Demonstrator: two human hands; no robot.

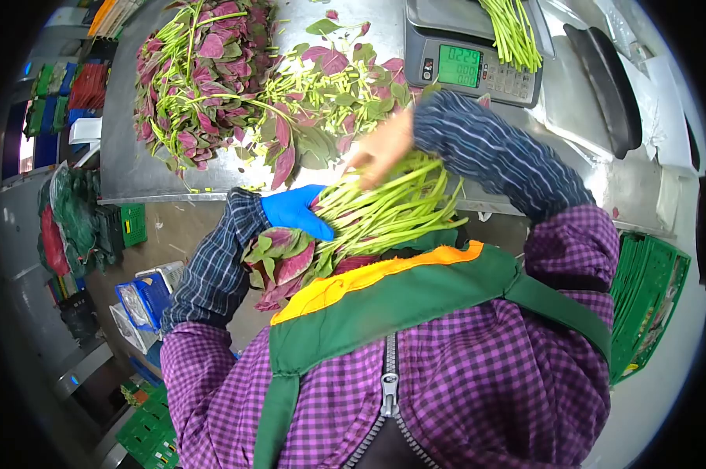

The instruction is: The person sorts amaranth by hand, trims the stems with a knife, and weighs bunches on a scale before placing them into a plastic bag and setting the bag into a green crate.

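A brushed-metal table (122,152) runs across the top of the view, strewn with chopped green stems and loose leaves (353,102). A tall heap of purple-and-green leafy vegetables (200,86) covers its left part; to the right stands a grey digital scale (509,88) with a lit green display, bearing trimmed green stems (515,35). Just off the near edge, against the person's front, is a thick bunch of green-stemmed, purple-leaved greens (400,207) — the blue-gloved left hand (300,211) clamped on it. The bare right hand (383,148) blurs over the stems; whether its fingers grip, I cannot tell. Green plastic crates (646,305) stand at right; blue containers (146,301) sit leftward on the brownish floor (177,242).
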